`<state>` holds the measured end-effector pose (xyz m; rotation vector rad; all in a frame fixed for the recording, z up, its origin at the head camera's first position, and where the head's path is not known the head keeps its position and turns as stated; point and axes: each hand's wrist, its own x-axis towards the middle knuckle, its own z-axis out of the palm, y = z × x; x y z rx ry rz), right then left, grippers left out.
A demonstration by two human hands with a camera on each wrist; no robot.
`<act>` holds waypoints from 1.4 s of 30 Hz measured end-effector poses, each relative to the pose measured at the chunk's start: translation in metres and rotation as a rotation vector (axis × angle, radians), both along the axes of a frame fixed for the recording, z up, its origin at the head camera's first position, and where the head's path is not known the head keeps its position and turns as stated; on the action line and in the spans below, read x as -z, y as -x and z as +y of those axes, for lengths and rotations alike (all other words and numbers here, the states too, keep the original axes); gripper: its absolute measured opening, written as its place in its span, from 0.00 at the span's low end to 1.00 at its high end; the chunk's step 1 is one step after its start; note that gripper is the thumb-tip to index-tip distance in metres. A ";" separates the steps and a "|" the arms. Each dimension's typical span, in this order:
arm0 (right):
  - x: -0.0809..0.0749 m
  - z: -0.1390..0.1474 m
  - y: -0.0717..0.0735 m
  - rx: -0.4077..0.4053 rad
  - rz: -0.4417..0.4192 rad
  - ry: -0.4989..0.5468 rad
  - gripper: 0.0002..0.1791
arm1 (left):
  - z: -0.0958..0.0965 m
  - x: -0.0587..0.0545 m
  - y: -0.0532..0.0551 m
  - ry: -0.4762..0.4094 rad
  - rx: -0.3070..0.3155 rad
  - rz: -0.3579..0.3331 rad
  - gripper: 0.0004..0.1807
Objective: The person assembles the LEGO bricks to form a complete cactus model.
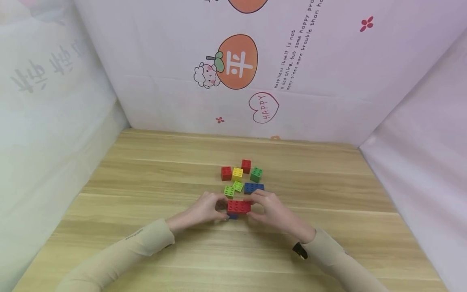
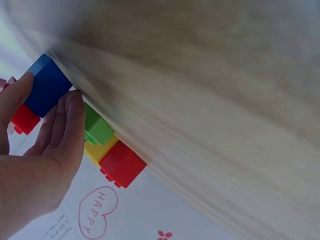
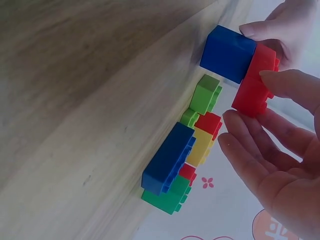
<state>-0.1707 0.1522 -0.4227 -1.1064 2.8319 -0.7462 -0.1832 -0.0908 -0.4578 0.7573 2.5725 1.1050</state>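
Observation:
A long red building brick (image 1: pixel 238 207) sits on top of a blue brick (image 3: pixel 227 52), offset so its right end overhangs. My left hand (image 1: pixel 208 207) pinches the blue brick between thumb and fingers, low at the tabletop. From the other side, my right hand (image 1: pixel 271 209) holds the red brick by its overhanging end, with the thumb on its near face. In the head view, the red brick hides most of the blue one. Just behind the hands lie two light green bricks (image 1: pixel 229 191) and a long dark blue brick (image 1: pixel 254 188).
Farther back on the wooden table (image 1: pixel 175 162) stand a yellow brick (image 1: pixel 237 174), a green brick (image 1: pixel 256 174) and two red bricks (image 1: pixel 226 173). A printed white cloth (image 1: pixel 164 81) hangs along the back edge, with white cloth on both sides too.

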 end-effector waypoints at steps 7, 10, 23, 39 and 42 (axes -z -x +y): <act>0.001 0.000 0.000 0.008 -0.002 0.000 0.20 | -0.011 -0.001 0.003 -0.060 0.028 -0.087 0.21; 0.001 0.000 0.000 0.007 0.004 0.004 0.20 | -0.016 -0.003 0.008 -0.085 0.004 -0.059 0.19; 0.003 0.002 0.001 0.001 0.031 0.020 0.18 | -0.016 -0.004 0.036 -0.024 -0.085 0.015 0.21; 0.003 0.000 0.001 -0.020 0.024 0.029 0.18 | -0.003 0.003 0.046 0.085 -0.042 0.109 0.24; 0.003 0.000 0.001 -0.022 0.024 0.026 0.18 | -0.002 0.004 0.047 0.102 -0.026 0.128 0.24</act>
